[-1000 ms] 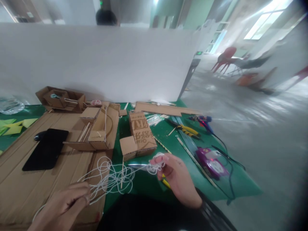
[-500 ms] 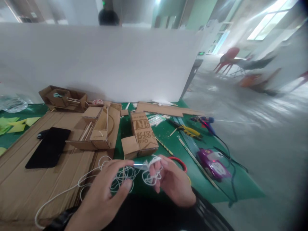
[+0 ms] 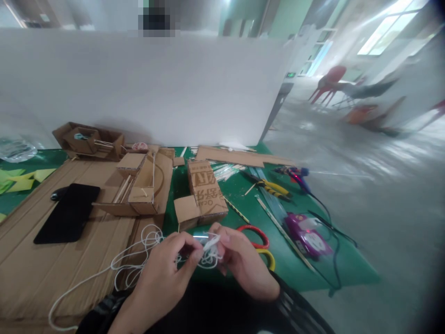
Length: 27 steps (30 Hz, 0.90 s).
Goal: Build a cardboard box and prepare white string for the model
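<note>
White string (image 3: 210, 258) is bunched between my two hands, just in front of the printed cardboard box (image 3: 208, 195). My left hand (image 3: 170, 264) pinches the string between thumb and index finger. Bent fingers of my right hand (image 3: 241, 260) hold the bunch from the other side. More string (image 3: 130, 260) runs in loose loops to the left over the brown cardboard. Scissors with a red (image 3: 259, 235) and yellow handle lie beside my right hand, their blades partly hidden behind the fingers.
A black tablet (image 3: 69, 213) and cardboard models (image 3: 139, 185) are on the left. To the right lie yellow-black pliers (image 3: 274, 189), a glue gun (image 3: 295, 174) with its cord, thin sticks and a purple device (image 3: 308, 236) on the green table (image 3: 354, 269). A white partition (image 3: 156, 88) stands behind.
My left hand has moved right and closed its thumb and finger on the string. My right hand has shifted slightly left, and more of the yellow scissor handle shows.
</note>
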{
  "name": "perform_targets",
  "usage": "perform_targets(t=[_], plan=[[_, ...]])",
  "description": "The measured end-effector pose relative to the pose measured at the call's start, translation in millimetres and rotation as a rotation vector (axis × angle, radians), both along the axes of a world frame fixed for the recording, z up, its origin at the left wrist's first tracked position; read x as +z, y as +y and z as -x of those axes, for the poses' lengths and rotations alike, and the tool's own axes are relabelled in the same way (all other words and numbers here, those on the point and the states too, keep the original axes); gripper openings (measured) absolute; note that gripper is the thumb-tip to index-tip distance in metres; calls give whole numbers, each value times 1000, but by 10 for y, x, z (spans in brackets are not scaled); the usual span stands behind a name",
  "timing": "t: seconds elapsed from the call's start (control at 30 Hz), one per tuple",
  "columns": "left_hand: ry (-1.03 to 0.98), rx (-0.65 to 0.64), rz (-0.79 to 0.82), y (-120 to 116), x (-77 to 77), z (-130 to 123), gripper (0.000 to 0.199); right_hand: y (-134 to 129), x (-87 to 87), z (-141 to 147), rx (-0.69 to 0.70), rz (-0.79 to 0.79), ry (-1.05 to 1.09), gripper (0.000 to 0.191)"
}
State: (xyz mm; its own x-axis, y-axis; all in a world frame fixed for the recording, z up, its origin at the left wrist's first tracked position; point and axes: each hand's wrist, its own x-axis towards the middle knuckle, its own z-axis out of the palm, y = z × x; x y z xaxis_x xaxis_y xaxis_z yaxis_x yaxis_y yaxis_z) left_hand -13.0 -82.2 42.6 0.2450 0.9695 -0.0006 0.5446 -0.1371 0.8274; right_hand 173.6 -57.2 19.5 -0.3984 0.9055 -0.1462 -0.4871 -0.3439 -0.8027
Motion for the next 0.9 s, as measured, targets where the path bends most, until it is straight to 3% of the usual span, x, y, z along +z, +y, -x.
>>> perform_targets(t=[0.43,0.5,0.7,0.9], plan=[[61,-38,-32,-42,31,-35,6,12,-55,-54,5,-15,-169,30],[31,-29,-2,-33,7,-42,10,9,-73,-63,17,-40,-162,29],[-116,-37,86,-22,-82,-68,49,14,-39,-68,71,-31,-140,27],[-322,-76,228,-17,-143,-76,31,19,-55,-76,37,-21,-152,28]])
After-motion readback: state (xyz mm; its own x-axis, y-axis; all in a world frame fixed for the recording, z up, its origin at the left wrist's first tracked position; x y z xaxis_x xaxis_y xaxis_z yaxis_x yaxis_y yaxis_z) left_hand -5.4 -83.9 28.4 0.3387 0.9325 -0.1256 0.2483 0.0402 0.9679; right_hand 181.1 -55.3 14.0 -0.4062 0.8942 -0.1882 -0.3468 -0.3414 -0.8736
